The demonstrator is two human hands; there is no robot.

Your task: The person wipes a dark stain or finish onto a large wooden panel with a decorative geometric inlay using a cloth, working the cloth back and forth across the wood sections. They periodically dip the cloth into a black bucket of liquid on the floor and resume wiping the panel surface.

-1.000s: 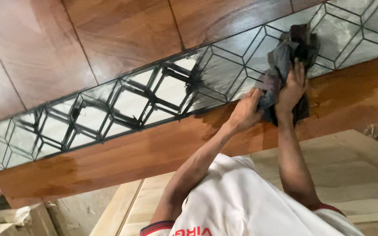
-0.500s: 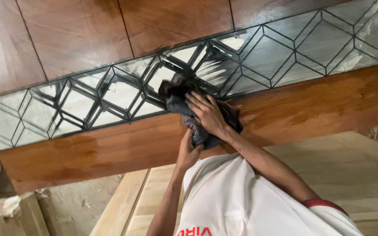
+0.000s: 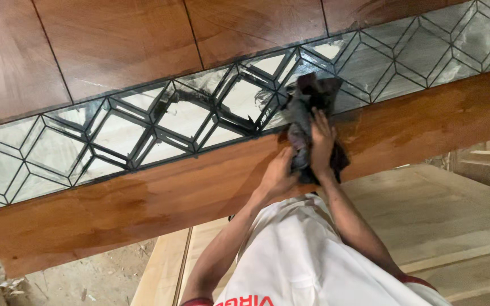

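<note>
And the dark cloth (image 3: pixel 304 107) has swung back the other way. Half a second ago it sat further left along the mirrored diamond strip (image 3: pixel 143 124); now it is bunched further right, half on the glass and half on the brown wooden band (image 3: pixel 143 209) below it.

The right hand (image 3: pixel 321 141) lies flat on top. Its fingers (image 3: pixel 319 122) are spread and pressing down on the cloth rather than curled around it. The left hand (image 3: pixel 277 177) has come out from beneath the cloth and rests on the wood just beside it, touching the cloth's lower edge. Its fingers are loosely bent and grip nothing that I can see.

So this looks like back-and-forth rubbing along one stretch, not a single pass. The panes just left of the cloth carry dark streaks and smears, so by my reading that section is not yet wiped clean. The panes at the far left look hazy but even.

Below the panel are the white shirt (image 3: pixel 301 255), pale bare boards (image 3: pixel 443 215) and a dusty floor (image 3: pixel 58 277).
</note>
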